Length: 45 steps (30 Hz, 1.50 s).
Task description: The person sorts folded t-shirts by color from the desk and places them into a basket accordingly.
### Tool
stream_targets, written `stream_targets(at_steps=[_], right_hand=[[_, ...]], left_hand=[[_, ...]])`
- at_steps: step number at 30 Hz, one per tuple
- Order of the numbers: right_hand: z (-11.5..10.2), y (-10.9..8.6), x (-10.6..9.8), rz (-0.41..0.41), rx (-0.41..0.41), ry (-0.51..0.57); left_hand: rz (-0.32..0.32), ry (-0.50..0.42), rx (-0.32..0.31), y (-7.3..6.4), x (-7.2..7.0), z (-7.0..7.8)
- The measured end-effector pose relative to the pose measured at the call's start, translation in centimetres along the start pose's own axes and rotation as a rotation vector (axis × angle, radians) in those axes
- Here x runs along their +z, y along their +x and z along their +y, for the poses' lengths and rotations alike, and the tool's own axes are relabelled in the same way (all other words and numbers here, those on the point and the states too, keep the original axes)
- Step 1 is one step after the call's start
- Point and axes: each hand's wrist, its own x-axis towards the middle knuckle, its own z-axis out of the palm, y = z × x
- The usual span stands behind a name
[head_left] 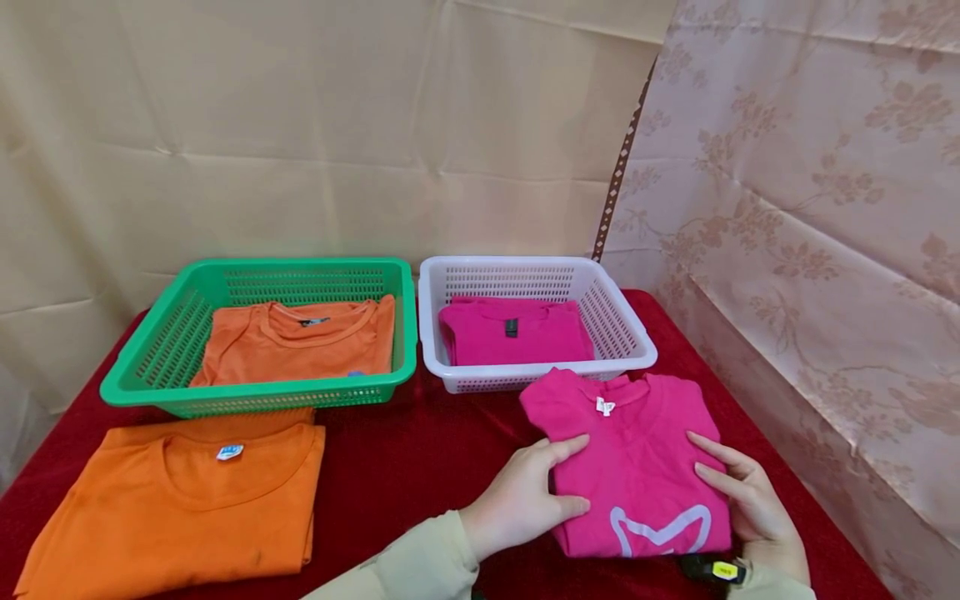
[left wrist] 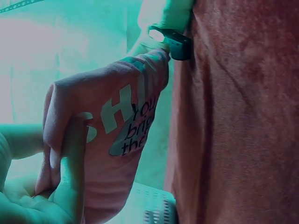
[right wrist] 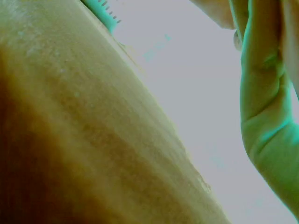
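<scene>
Both hands hold a folded pink T-shirt (head_left: 637, 467) at its two sides, at the front right of the red-covered table. A white neck label and a pale outline print show on it. The left hand (head_left: 528, 496) grips the left edge; in the left wrist view, its thumb (left wrist: 72, 161) lies across the lettered face of the shirt (left wrist: 105, 172), which is lifted off the cloth. On the right edge, the right hand (head_left: 753, 500) holds with fingers over the fabric, its thumb hidden. The right wrist view shows only part of that hand (right wrist: 266, 102), tinted green.
Behind the shirt stands a white basket (head_left: 540, 371) with a folded magenta shirt (head_left: 517, 337). Left of it, a green basket (head_left: 408, 333) contains a folded orange shirt (head_left: 300, 350). Another orange shirt (head_left: 225, 517) lies front left. Curtains (head_left: 300, 125) hang behind the red cloth (head_left: 397, 467).
</scene>
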Motion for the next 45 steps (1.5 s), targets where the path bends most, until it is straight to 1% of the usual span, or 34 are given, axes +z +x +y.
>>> stream_targets(at_steps=[5,7,9,12,15,18,22,25,28,31,36,38,43,45], right_hand=[[0.2,0.1,0.1,-0.031,-0.067,0.062],[0.1,0.2,0.3,-0.036,-0.09,0.089],[0.0,0.4,0.6,-0.031,-0.113,0.104],[-0.4,0.8,1.2,0.011,-0.142,0.103],[-1.0,1.3,1.9,0.057,-0.154,0.09],[-1.7,1.7,2.6,0.094,-0.149,0.071],[-2.6,2.2,3.8,0.169,-0.116,-0.002],[-3.3,2.7,4.7,0.23,-0.091,-0.063],[-4.0,3.5,5.7,0.262,-0.085,-0.098],[-4.6,4.5,6.6,0.277,-0.103,-0.105],[-5.5,6.1,7.8,0.284,-0.132,-0.103],[-5.8,6.7,8.2,0.279,-0.123,-0.11],[-6.3,8.2,9.0,0.283,-0.091,-0.14],[-6.5,8.9,9.3,0.29,-0.08,-0.168]], left_hand=[[0.005,-0.037,0.042,-0.5,-0.5,0.5],[0.002,-0.024,0.058,-0.7,-0.7,0.7],[-0.003,0.014,0.075,-0.8,-1.0,0.9],[-0.005,0.072,0.096,-0.9,-1.5,1.2],[0.001,0.087,0.103,-0.7,-2.3,1.3],[0.006,0.068,0.107,-0.5,-3.1,1.4],[0.001,0.06,0.113,-0.3,-4.5,1.8],[0.007,0.087,0.123,-0.2,-5.5,2.2],[0.02,0.114,0.114,-0.1,-6.6,2.5],[0.036,0.134,0.111,0.0,-7.7,2.8],[0.054,0.128,0.09,0.5,-9.4,3.1],[0.058,0.131,0.071,0.7,-10.0,3.2],[0.054,0.198,0.058,1.3,-11.5,3.0],[0.054,0.23,0.053,1.7,-12.1,2.9]])
